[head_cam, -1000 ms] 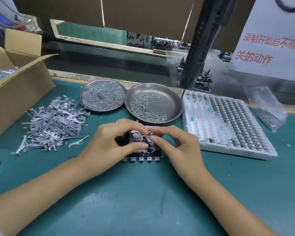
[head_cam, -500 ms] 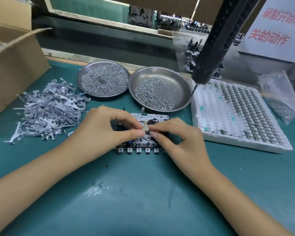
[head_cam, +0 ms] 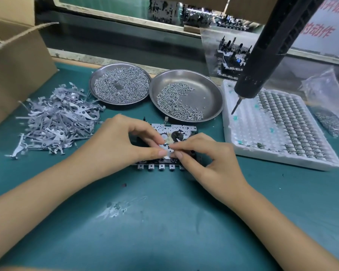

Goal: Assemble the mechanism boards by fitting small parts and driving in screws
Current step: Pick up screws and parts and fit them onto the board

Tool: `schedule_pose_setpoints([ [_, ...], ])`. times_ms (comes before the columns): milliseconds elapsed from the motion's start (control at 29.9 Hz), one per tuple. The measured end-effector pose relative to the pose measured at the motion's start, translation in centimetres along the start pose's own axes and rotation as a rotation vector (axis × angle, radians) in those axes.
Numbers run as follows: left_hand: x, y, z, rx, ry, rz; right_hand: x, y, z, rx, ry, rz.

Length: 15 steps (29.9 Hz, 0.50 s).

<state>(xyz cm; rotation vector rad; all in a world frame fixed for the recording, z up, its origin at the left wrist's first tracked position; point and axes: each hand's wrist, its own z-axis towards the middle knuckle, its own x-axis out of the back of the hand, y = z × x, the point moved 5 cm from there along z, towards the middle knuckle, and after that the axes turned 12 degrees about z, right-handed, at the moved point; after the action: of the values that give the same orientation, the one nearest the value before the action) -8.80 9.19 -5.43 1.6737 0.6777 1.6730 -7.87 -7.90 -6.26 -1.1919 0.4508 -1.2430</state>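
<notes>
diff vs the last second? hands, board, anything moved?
Both hands keep pinching the small metal part, now lower and nearer the front edge of the mechanism board. The camera tilted down, so everything sits higher in frame. Board, screw dishes, lever pile and hanging screwdriver unmoved.

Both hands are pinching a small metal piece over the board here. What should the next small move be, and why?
Probably press the metal piece down flat onto the board. The left hand and right hand both pinch it there, and the hanging screwdriver is untouched, so seating seems to come before any screw.
</notes>
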Motion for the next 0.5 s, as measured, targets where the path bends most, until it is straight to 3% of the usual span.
schedule_pose_setpoints([
  [501,-0.04,0.73,-0.08,-0.149,0.012,0.125,-0.31,-0.15,-0.43,0.177,-0.015,-0.191],
])
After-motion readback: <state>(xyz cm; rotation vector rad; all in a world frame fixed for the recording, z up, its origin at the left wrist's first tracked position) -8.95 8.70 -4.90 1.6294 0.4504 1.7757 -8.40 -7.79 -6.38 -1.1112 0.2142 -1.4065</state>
